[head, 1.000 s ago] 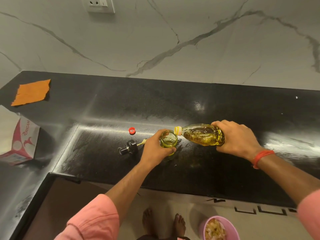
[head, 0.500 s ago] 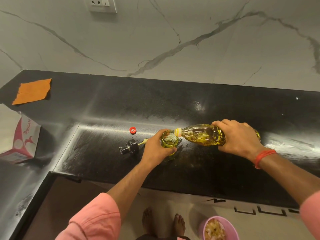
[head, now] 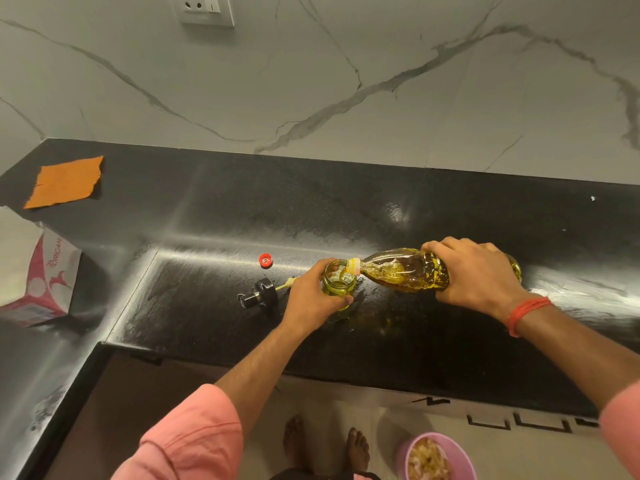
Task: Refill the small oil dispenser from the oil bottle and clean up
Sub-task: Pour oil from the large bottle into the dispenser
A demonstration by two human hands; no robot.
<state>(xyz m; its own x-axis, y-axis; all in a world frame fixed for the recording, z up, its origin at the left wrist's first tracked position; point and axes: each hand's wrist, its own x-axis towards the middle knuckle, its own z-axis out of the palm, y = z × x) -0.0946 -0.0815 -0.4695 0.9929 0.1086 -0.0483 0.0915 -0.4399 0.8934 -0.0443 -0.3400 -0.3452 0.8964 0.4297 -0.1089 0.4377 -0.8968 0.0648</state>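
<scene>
One oil bottle (head: 403, 271) sideways, mouth leftward

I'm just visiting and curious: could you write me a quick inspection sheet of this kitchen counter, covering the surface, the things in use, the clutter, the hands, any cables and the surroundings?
Surface: black counter, glossy, with yellowish smears beside the jar.
Job's things: oil bottle tipped sideways, mouth over the open dispenser jar; pump lid and red cap lie apart on the counter.
Clutter: orange cloth at far left; printed box at left.
Hands: left hand grips the jar; right hand grips the bottle.
Cables: nothing seen.
Surroundings: marble wall with a socket; pink bowl on the floor.
</scene>
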